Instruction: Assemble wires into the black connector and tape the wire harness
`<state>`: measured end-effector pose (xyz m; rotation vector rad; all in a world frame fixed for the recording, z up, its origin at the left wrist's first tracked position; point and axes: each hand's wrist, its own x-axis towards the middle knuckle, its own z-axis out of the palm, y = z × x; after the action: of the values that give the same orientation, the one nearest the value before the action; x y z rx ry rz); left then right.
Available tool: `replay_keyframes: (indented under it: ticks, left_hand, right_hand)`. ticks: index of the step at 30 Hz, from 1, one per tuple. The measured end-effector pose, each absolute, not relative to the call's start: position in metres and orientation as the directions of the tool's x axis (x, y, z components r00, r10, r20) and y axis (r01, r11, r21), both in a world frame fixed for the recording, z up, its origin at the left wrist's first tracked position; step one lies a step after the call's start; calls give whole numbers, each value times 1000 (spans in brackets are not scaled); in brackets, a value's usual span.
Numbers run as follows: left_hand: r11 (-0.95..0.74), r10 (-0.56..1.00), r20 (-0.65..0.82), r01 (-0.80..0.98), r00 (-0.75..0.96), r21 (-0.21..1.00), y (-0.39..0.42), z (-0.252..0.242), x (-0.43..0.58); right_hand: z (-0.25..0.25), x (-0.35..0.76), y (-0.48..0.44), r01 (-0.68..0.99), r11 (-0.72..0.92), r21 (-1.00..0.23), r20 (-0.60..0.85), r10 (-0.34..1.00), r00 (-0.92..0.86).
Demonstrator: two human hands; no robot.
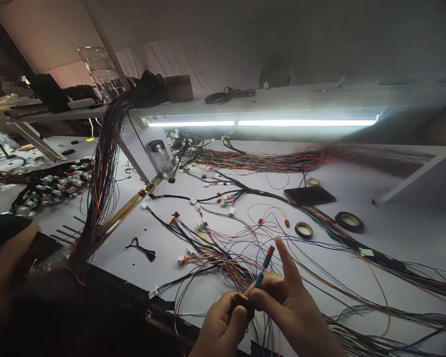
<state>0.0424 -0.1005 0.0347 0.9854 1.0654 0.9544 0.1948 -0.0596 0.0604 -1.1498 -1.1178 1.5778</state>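
Observation:
Low in the view, my left hand (221, 325) pinches a dark wire connector (242, 303) between thumb and fingers. My right hand (293, 310) is just beside it, with a slim blue tool with a red end (265, 265) between thumb and fingers and the index finger raised. The tool's lower end points down at the connector; whether it is inside cannot be seen. Loose wires (241, 272) of many colours spread on the table behind and under my hands. White connectors (182, 259) end several of these branches.
A black-taped harness (260, 192) crosses the table. Tape rolls (304, 229) and a dark flat device (310, 195) lie right of centre. A glass jar (160, 158) stands by the shelf post. Hanging wires (104, 153) drop at left, near another person's arm (11, 258).

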Motion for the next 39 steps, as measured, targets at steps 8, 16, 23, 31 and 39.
replay_keyframes:
  ticks: [8,16,23,31,39]
  left_hand:
    - [315,933,-283,-124,221,941,-98,34,43]
    - [321,940,-304,-102,153,942,-99,33,47]
    - [335,935,-303,-174,185,926,-101,34,48]
    - [356,933,-337,-212,124,910,-106,31,52]
    - [374,927,-355,-250,118,893,-106,34,52]
  right_hand:
    - [60,194,-58,-195,-225,-955,-185,961,-204]
    - [51,192,-65,-124,-181,-976,-168,979,-115]
    - [55,195,-57,-246,-295,-923,-247,947,-207]
    - [48,192,-67,-170,-185,-968,-158,974,-161]
    - [52,190,-71,-72,-93,-993,-85,990,-114]
